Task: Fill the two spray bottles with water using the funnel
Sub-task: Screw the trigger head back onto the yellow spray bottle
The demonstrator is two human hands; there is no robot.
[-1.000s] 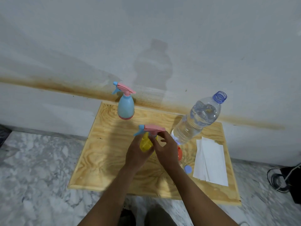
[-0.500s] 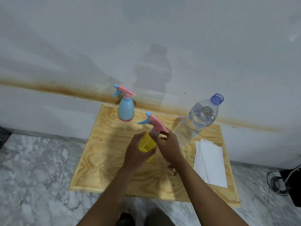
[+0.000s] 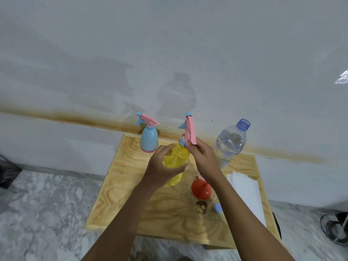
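My left hand [image 3: 162, 166] grips the body of the yellow spray bottle [image 3: 176, 159] above the middle of the wooden board [image 3: 131, 200]. My right hand [image 3: 204, 157] pinches the base of its pink spray head [image 3: 189, 131], which points up and away from me. A blue spray bottle [image 3: 149, 140] with a pink and blue head stands at the board's far left. The open clear water bottle [image 3: 228, 146] stands at the far right. The red funnel [image 3: 200, 189] lies on the board below my right wrist.
A small blue cap [image 3: 218, 207] lies on the board beside my right forearm. White paper sheets [image 3: 246, 193] cover the board's right side. The wall rises just behind the board. Marble floor surrounds it, with a black cable [image 3: 335, 228] at the right.
The pink spray head has turned from sideways to pointing up and away. I have lifted the yellow bottle higher, and the red funnel and blue cap are in plain sight.
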